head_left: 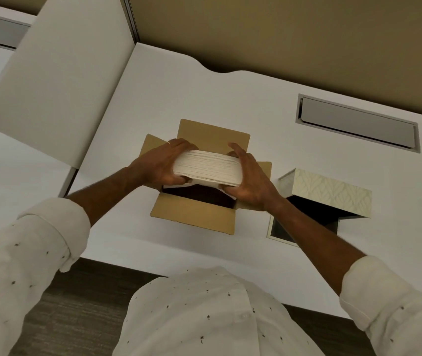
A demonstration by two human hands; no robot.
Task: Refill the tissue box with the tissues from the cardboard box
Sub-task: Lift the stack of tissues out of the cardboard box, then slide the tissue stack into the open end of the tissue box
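An open brown cardboard box [194, 214] stands on the white desk with its flaps spread. Just above its dark opening I hold a thick white stack of tissues [207, 168]. My left hand [159, 164] grips the stack's left end and my right hand [249, 179] grips its right end. To the right sits the tissue box [330, 192], cream with a leaf pattern, its hinged top raised and its dark inside showing. My right forearm crosses in front of part of that opening.
The white desk [153, 104] has a grey cable hatch [356, 123] at the back right. A white rounded panel [58, 78] rises at the left. Beyond the desk's near edge lies dark floor [76, 304].
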